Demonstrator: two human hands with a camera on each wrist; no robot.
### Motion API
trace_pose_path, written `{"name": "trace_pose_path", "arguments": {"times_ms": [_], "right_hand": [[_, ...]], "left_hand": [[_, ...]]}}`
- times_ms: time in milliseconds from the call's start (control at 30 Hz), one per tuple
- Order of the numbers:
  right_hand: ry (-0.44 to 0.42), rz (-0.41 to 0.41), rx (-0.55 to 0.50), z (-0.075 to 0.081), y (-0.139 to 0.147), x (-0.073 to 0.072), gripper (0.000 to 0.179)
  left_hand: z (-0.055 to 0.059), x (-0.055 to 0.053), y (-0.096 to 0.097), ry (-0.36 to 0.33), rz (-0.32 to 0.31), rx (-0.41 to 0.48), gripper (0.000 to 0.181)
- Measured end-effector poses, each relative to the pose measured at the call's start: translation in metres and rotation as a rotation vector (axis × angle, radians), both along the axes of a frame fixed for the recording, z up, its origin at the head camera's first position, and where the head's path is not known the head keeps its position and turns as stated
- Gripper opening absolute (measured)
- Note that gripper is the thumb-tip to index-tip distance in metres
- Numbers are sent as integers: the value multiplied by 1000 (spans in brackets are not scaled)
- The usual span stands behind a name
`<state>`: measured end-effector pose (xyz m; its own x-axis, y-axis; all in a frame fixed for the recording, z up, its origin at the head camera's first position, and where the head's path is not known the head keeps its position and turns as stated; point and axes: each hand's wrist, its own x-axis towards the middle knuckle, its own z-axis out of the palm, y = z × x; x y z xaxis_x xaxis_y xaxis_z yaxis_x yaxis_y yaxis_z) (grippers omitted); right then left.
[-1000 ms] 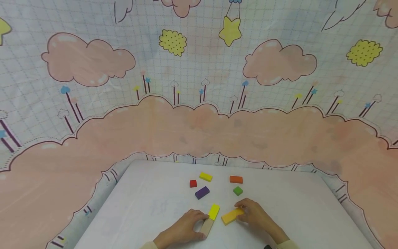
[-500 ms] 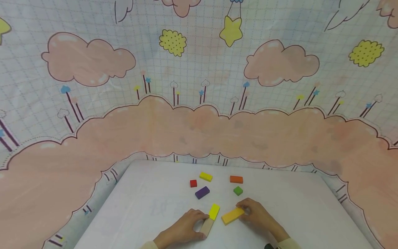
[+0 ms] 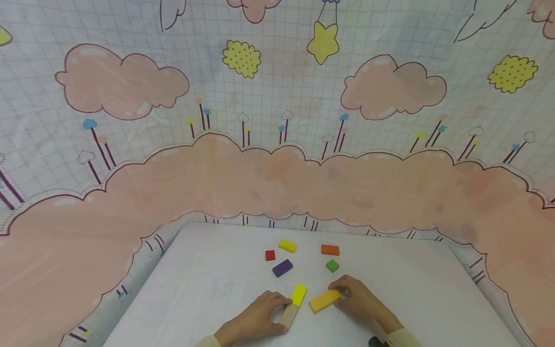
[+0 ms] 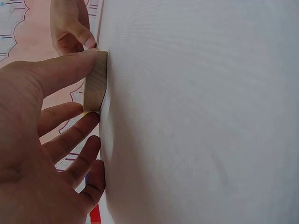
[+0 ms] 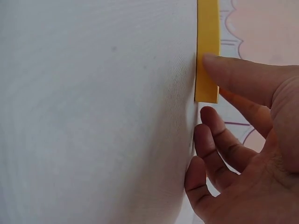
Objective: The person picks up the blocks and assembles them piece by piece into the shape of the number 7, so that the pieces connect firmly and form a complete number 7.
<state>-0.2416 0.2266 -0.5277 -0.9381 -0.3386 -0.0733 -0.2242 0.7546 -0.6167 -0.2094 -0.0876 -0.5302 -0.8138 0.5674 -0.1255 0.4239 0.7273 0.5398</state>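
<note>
Near the table's front, my left hand [image 3: 260,315] pinches a plain wooden block [image 3: 288,317] between thumb and index finger. Against that block's far end lies a bright yellow block [image 3: 298,294], in line with it. In the left wrist view the wooden block [image 4: 95,81] shows its grain between the thumb and fingers. My right hand [image 3: 357,300] holds an orange-yellow block [image 3: 324,301] by its right end. Thumb and index finger grip this block [image 5: 208,70] in the right wrist view, with the other fingers loosely bent beside it. A small gap separates the two hands' blocks.
Farther back on the white table [image 3: 208,270] lie a red cube [image 3: 270,255], a yellow block [image 3: 287,246], a purple block [image 3: 283,268], an orange block [image 3: 330,249] and a green block [image 3: 332,265]. A patterned cloth [image 3: 277,183] rises behind the table.
The right hand's fingers have shifted slightly to the orange-yellow block's right end, uncovering more of it. The left hand and the blocks stay practically in place.
</note>
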Motion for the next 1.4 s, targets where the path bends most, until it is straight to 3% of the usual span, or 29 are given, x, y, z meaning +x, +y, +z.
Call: {"name": "trace_pose_path", "arguments": {"times_ms": [167, 500, 733, 1167, 1400], "right_hand": [[-12, 23, -43, 4, 0, 4, 29], [-17, 57, -31, -1, 3, 0, 29], [-43, 55, -19, 2, 5, -1, 28], [-54, -29, 11, 13, 9, -7, 31], [-18, -26, 14, 20, 12, -13, 32]], "left_hand": [[0, 2, -1, 19, -14, 5, 59], [-2, 0, 0, -23, 18, 2, 58], [-2, 2, 0, -9, 12, 1, 58], [0, 2, 0, -4, 8, -2, 59], [0, 2, 0, -11, 9, 1, 59]]}}
